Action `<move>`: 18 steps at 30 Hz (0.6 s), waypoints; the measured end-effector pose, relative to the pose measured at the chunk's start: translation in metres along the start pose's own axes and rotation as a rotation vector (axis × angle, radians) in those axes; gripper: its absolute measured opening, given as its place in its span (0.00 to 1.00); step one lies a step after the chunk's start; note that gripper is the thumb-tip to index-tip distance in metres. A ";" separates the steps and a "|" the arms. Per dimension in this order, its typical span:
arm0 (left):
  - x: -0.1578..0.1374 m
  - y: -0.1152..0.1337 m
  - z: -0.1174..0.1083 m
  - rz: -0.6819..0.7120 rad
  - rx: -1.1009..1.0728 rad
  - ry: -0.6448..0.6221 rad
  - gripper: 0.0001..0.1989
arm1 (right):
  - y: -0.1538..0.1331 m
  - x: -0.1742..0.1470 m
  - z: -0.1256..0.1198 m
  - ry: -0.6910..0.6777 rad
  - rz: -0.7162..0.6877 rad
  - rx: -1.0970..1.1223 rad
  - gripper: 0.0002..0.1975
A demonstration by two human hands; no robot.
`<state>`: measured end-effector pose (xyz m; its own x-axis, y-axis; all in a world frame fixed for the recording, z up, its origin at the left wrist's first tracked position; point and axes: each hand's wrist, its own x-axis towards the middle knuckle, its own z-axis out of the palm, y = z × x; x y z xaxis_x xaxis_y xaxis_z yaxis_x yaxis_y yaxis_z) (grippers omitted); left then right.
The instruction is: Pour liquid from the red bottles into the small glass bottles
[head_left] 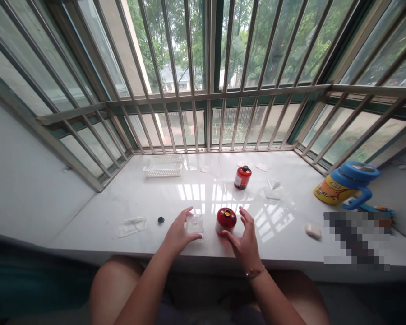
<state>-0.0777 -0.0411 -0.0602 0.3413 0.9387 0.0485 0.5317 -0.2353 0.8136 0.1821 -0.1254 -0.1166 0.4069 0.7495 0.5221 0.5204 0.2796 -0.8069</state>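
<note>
My left hand point(179, 231) curves around a small clear plastic piece point(195, 223) near the front of the white sill. Its thumb and fingers are apart, with the thumb by the piece's near edge; whether it bears any weight I cannot tell. To the right stands an upright red gas canister point(226, 221), its top valve uncovered. My right hand point(246, 237) is open beside it, the thumb at the canister's lower side and the fingers raised apart from it. A black cap point(160, 220) lies left of my left hand.
A second red canister point(242, 177), wearing a black cap, stands farther back. Clear plastic packaging point(273, 190) lies right of it. A white basket point(164, 167) sits by the window bars point(208, 97). Crumpled clear wrap point(131, 226), a pale soap-like block point(313, 231) and a blue-yellow mug point(341, 185) are farther out.
</note>
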 end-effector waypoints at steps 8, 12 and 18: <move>-0.035 0.040 -0.021 0.037 -0.100 0.020 0.53 | -0.063 -0.027 -0.022 -0.243 -0.252 0.007 0.37; -0.045 0.080 -0.018 0.074 -0.148 -0.067 0.54 | -0.073 -0.032 -0.018 -0.339 -0.132 0.082 0.44; -0.054 0.115 0.005 0.112 -0.302 -0.166 0.49 | -0.060 -0.039 -0.028 -0.294 0.102 0.282 0.47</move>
<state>-0.0310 -0.1206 0.0279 0.5188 0.8518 0.0728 0.2394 -0.2264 0.9441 0.1561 -0.1886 -0.0804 0.1923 0.9099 0.3675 0.2464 0.3177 -0.9156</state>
